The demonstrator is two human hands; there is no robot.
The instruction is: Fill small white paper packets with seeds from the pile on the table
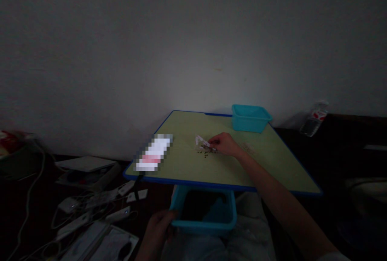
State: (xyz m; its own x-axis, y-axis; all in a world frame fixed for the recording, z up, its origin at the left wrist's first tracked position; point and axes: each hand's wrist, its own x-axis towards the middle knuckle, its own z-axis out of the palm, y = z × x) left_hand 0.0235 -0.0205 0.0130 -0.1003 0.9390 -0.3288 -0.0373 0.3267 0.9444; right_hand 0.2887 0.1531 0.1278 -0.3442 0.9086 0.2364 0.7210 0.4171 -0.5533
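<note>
My right hand (225, 144) reaches over the pale table (187, 168) and pinches the edge of a small clear plastic bag (202, 143) with white and pinkish print. Small dark bits (206, 154) lie scattered on the tabletop just in front of the bag; they are too small to name. Below the table's front edge, my left hand (161, 222) grips the left rim of a blue plastic basin (211, 225), which rests on my lap. The inside of this basin is mostly in shadow.
A second blue basin (250, 119) stands at the table's back right corner. A blurred-out bright phone-like screen (153, 153) lies at the left edge. Something clear and flat (248, 147) sits beyond my right forearm. Power strips and cables (117, 214) clutter the lower left.
</note>
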